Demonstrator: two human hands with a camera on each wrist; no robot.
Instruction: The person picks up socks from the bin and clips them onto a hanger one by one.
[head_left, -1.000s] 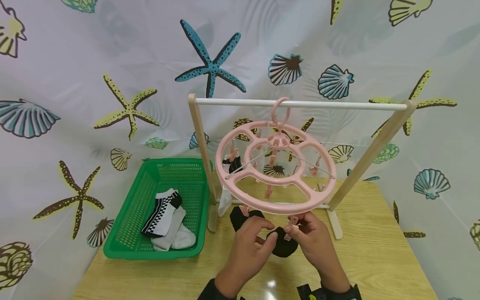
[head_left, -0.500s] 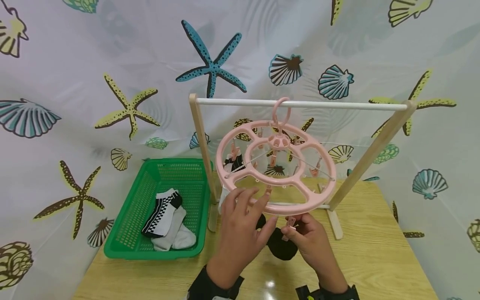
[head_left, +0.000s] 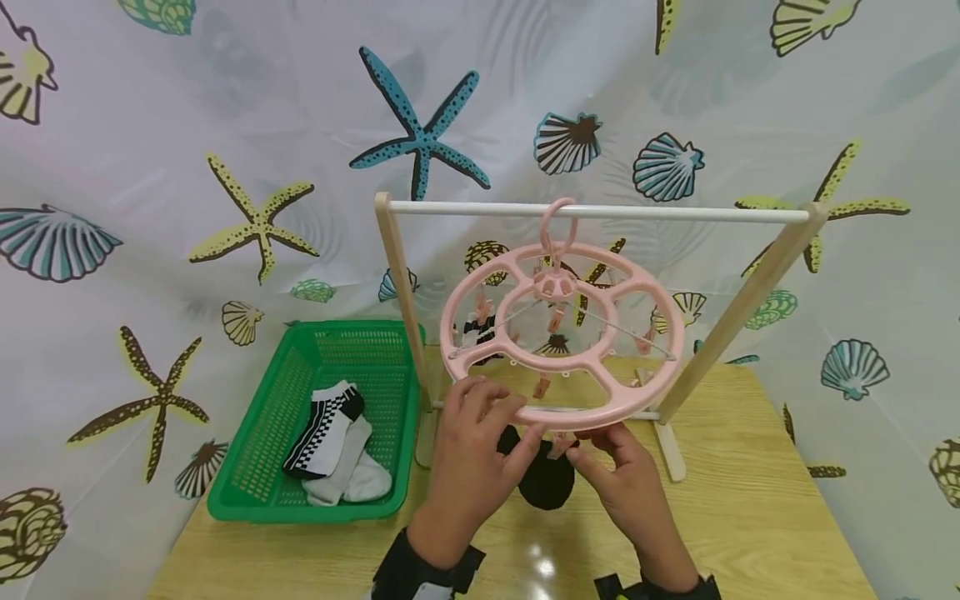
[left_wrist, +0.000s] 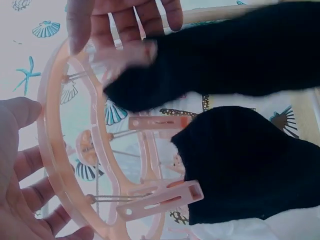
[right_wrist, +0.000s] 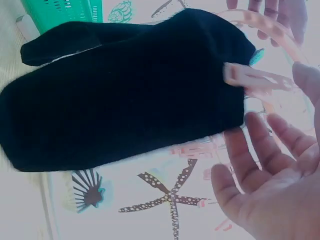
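Observation:
A round pink clip hanger hangs tilted from a rail. My left hand holds its front-left rim, with the thumb on the near side and the fingers over and behind it. A black sock dangles from a pink clip under the front rim. Beside that clip is my right hand, its fingers loosely extended with nothing gripped; they lie close to the sock's edge in the right wrist view. Another black sock hangs from two clips in the left wrist view.
A green basket on the left holds white and black-and-white socks. The white rail rests on wooden posts. A black-and-white sock hangs at the hanger's back left. A shell-patterned sheet stands behind.
My left hand has gone from the black sock up to the hanger's rim. The right hand has let go of the clip. The hanger has turned, shifting the clip and its sock left.

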